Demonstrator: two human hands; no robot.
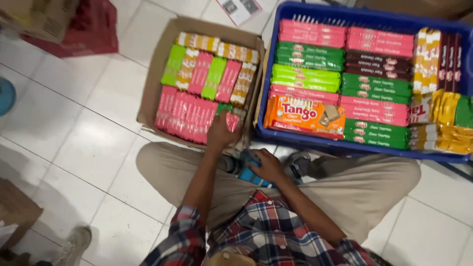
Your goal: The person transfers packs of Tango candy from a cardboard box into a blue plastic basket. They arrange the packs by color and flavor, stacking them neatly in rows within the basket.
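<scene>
I sit cross-legged on a white tiled floor. My left hand (221, 132) reaches into the near right corner of an open cardboard box (153, 74) and closes on a pink packet (233, 121). The box is packed with rows of pink, green and yellow-striped snack packets (197, 93). My right hand (268, 166) rests low by my lap, just in front of the box, and grips a small blue object (248, 173) that the fingers partly hide.
A blue plastic crate (315, 142) to the right of the box holds stacked pink, green, brown, yellow and orange packets. A red item (93, 24) and another carton (37, 17) lie far left. A printed sheet (240, 9) lies beyond. Someone's shoe (74, 244) is near left.
</scene>
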